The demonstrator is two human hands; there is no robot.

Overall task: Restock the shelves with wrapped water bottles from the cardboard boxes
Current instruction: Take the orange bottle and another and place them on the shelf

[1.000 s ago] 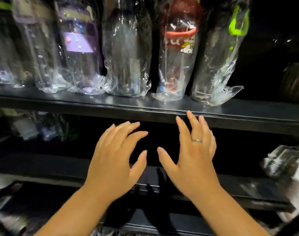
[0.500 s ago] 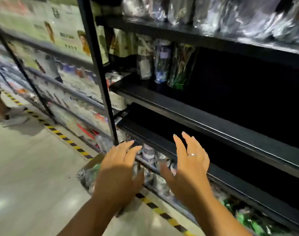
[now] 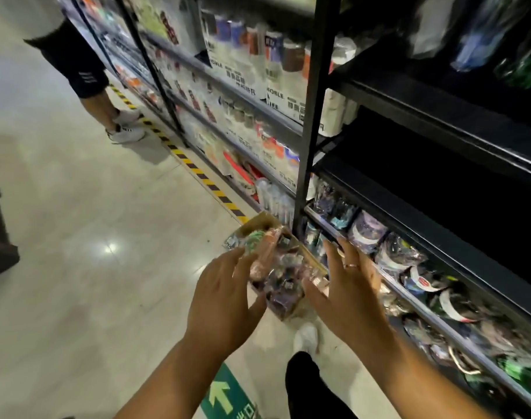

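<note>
Shop aisle: stocked shelves (image 3: 433, 243), hazard-taped floor (image 3: 77, 237).

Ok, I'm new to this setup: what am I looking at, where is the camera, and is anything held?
No machine here: one camera on a person's head looks down at their two bare hands. The left grip and right grip are both open, fingers spread, holding nothing, over a cardboard box on the floor. The box holds wrapped bottles. On the right stands a black shelf rack with more wrapped items low down. Another person stands up the aisle.
</note>
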